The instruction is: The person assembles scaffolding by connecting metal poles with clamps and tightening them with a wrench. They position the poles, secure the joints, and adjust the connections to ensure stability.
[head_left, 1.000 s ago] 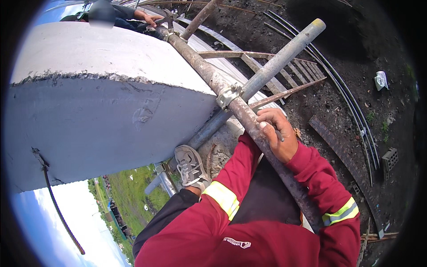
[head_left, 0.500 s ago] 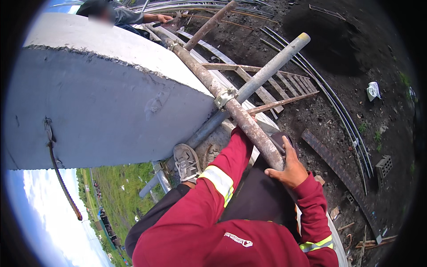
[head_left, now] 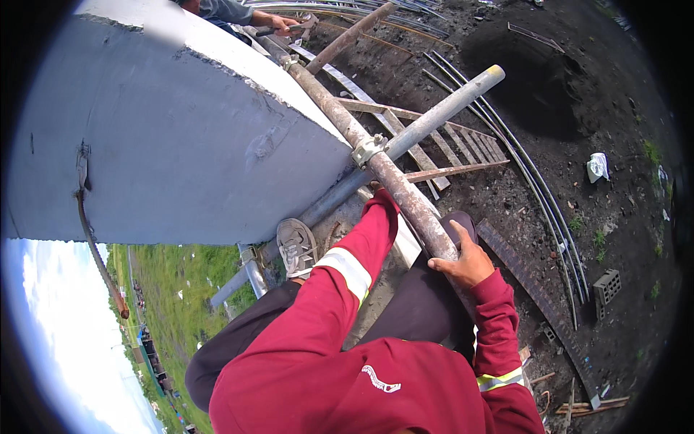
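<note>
My right hand (head_left: 471,262) grips the near end of a rusty, paint-spattered scaffold pipe (head_left: 407,195), thumb on the near side and fingers at its right edge. My left arm, in a maroon sleeve, reaches beneath the same pipe; only a sliver of my left hand (head_left: 377,186) shows there, its fingers hidden. Just beyond, a metal scaffold clamp (head_left: 369,150) joins this pipe to a grey crossing pipe (head_left: 450,108) with a yellowish end. Another person's hand (head_left: 282,24) at the far end of the rusty pipe holds a hammer (head_left: 306,27).
A grey concrete wall (head_left: 166,152) stands at left, with a bent rebar (head_left: 99,257) sticking out. My shoe (head_left: 296,247) rests beside the pipes. Far below lie a wooden ladder-like frame (head_left: 463,141), long metal rods (head_left: 538,173), a hollow block (head_left: 607,286) and dark soil.
My view has shifted slightly, and the wall and grass sit higher in it. The other person's hand and hammer have moved a little right. My right hand keeps its hold on the pipe.
</note>
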{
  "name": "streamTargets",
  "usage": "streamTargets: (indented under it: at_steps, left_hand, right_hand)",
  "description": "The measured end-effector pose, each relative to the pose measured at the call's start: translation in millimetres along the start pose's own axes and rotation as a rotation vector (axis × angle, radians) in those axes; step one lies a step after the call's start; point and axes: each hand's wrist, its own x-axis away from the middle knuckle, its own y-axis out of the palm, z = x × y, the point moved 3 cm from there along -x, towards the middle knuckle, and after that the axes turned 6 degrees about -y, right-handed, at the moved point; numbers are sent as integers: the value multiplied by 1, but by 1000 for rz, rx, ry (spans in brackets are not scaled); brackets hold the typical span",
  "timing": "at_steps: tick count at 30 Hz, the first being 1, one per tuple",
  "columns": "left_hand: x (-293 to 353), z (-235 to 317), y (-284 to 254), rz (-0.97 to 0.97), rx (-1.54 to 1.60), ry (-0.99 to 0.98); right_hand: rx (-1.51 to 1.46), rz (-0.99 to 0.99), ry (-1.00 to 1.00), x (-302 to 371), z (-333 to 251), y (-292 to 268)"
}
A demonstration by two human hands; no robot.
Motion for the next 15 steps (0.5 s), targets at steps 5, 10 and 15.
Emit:
streamTargets:
  at_steps: [5, 10, 15]
  left_hand:
    - [19, -8, -13, -64, -488, -64]
    - [75, -28, -19, -28, -832, 158]
    - [181, -32, -43, -54, -1335, 416]
  right_hand:
    - [-100, -133, 17, -8, 7, 9]
    - [-101, -84, -25, -6, 9, 14]
    - [-101, -118, -15, -7, 7, 15]
